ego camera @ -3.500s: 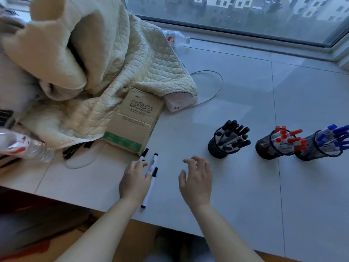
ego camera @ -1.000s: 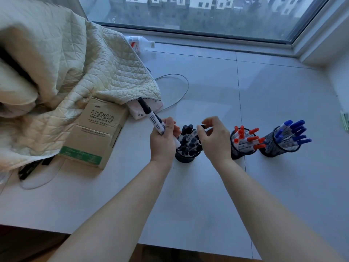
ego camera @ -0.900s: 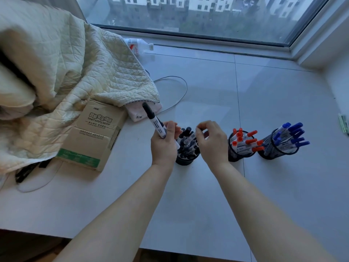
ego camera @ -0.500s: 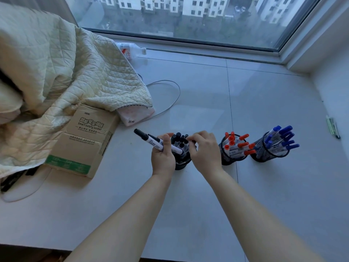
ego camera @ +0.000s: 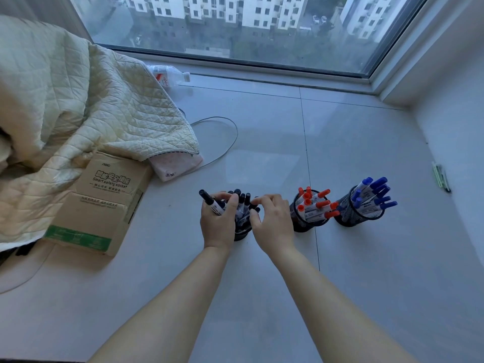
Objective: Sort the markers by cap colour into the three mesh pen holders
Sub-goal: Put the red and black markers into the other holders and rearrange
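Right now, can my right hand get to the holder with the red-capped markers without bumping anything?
Probably yes. The right hand sits just beside the red-capped marker holder, with only bare sill between them; its own red-capped markers lean away from the hand.

The three pen holders stand in a tight row: the black-cap holder (ego camera: 242, 233), the red-cap holder (ego camera: 305, 221) and the blue-cap holder (ego camera: 358, 214). The gaps between them are thin. Both hands crowd the black one, the left hand (ego camera: 218, 222) and the right hand (ego camera: 272, 222). The cardboard box (ego camera: 102, 203) and quilt (ego camera: 78, 119) block the left. The tiled ledge (ego camera: 379, 271) is bare in front, behind and to the right.
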